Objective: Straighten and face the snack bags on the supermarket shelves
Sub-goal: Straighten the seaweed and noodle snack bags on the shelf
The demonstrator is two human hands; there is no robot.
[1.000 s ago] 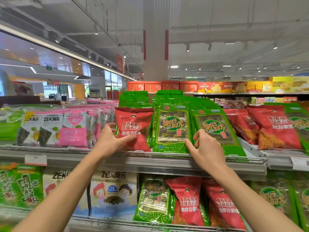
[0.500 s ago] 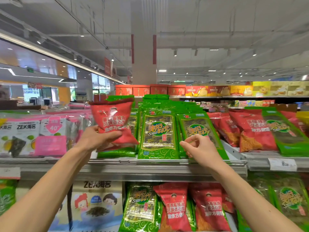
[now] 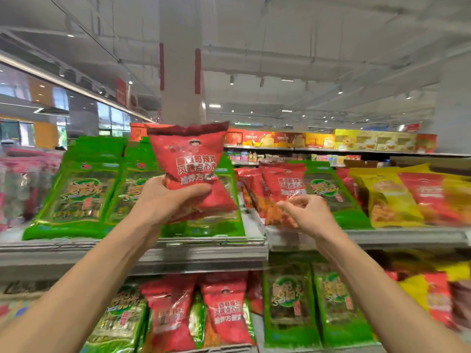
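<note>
Supermarket shelving (image 3: pixel 178 253) carries rows of green bags (image 3: pixel 76 197), with a red stack (image 3: pixel 280 184) of matching packs lying to the right. Held upright above the green row, long axis vertical, the red snack bag (image 3: pixel 190 164) is gripped at its lower half by the left hand (image 3: pixel 163 200). The right hand (image 3: pixel 308 215), nearer that stack, is loosely curled with thumb and forefinger close together, apparently holding nothing, though blur obscures this.

- One head-worn view, looking forward and slightly up, close to the upper shelf (image 3: pixel 178 247).
- The ceiling fills its top; a lower shelf row lies below.
</note>
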